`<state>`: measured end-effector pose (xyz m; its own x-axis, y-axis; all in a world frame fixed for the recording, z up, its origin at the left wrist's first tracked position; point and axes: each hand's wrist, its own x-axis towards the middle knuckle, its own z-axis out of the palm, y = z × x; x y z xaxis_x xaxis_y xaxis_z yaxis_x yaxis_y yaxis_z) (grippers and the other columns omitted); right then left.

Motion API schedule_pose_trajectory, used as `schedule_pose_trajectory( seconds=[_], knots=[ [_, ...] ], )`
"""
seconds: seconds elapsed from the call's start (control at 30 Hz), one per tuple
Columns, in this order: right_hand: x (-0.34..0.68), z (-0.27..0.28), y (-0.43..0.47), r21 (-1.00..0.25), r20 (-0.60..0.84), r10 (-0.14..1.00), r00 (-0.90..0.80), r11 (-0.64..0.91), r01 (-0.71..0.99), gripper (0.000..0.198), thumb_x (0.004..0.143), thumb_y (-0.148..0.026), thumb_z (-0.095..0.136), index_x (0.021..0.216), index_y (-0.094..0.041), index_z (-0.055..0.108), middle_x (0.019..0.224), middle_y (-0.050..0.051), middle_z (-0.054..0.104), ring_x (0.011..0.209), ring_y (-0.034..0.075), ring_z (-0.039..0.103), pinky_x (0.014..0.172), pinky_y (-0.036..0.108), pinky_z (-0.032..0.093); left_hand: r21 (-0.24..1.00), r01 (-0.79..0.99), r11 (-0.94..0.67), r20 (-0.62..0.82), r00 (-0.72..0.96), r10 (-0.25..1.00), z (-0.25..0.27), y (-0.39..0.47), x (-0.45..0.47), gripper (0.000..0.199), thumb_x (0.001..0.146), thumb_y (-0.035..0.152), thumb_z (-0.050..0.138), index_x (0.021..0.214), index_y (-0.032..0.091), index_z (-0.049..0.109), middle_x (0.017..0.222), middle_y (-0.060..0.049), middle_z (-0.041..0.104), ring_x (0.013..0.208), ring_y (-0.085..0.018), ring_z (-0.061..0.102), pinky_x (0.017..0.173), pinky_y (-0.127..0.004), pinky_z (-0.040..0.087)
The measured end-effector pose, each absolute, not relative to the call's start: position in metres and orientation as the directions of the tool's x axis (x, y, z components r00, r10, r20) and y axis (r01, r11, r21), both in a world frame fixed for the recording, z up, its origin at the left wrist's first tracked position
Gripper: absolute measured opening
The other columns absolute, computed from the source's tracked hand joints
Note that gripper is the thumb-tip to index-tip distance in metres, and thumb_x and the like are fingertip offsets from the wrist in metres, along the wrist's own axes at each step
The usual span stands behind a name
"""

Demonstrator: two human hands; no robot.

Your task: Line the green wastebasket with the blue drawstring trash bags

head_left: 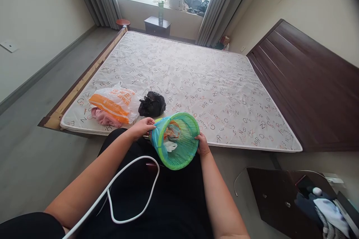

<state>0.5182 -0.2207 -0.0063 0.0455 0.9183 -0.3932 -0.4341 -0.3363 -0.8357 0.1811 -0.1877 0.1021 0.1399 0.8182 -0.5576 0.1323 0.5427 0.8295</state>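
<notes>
A green mesh wastebasket point(188, 157) tilts toward me in front of my body, lined with a thin blue plastic bag point(158, 136). Inside it lie some crumpled wrappers point(172, 130) and a white scrap point(170, 146). My left hand point(142, 127) pinches the liner at the basket's left rim. On the right side, my right hand point(203, 145) grips the rim, its fingers partly hidden behind the wall. Just beyond the basket, a knotted black plastic bag point(153, 104) sits on the mattress, beside a white and orange plastic bag point(114, 101) and a pink cloth point(105, 116).
The letter-patterned mattress point(196, 78) fills the middle, with a dark headboard point(305, 82) at right. A dark nightstand point(276, 190) holding clothes stands lower right. A white cable point(137, 160) loops before my body. Beyond the bed, a green bottle point(160, 12) stands on a small cabinet point(154, 26).
</notes>
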Motion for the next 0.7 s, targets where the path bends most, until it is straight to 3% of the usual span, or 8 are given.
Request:
schedule_pose_trajectory(
  seconds=[0.2,0.5,0.7],
  knots=[
    [0.516,-0.003,-0.219,-0.808,-0.441,0.896,0.063,-0.365,-0.462,0.024,0.054,-0.022,0.063,0.078,-0.022,0.064,0.068,-0.004,0.066,0.063,0.017,0.056,0.06,0.029,0.047,0.78,0.119,0.614,-0.626,0.134,0.769,0.094,-0.192,0.179,0.039,0.067,0.041,0.085,0.087,0.019,0.06,0.07,0.004,0.057,0.057,-0.01,0.05,0.05,-0.02,0.032],
    [0.515,0.0,-0.218,-0.806,-0.443,0.894,0.065,-0.365,-0.467,0.025,0.055,-0.022,0.063,0.079,-0.023,0.063,0.07,-0.003,0.066,0.066,0.018,0.057,0.062,0.031,0.049,0.696,-0.317,0.645,-0.564,0.315,0.763,0.072,-0.2,0.171,0.046,0.074,0.041,0.092,0.096,0.018,0.06,0.079,0.0,0.063,0.064,-0.012,0.062,0.062,-0.026,0.055],
    [0.515,-0.001,-0.217,-0.814,-0.435,0.898,0.07,-0.359,-0.458,0.022,0.055,-0.023,0.063,0.078,-0.024,0.062,0.07,-0.003,0.066,0.066,0.019,0.057,0.062,0.031,0.049,0.657,-0.457,0.599,-0.517,0.304,0.8,0.072,-0.2,0.17,0.039,0.076,0.027,0.088,0.101,0.019,0.059,0.084,0.002,0.063,0.064,-0.01,0.061,0.059,-0.022,0.053]
  ],
)
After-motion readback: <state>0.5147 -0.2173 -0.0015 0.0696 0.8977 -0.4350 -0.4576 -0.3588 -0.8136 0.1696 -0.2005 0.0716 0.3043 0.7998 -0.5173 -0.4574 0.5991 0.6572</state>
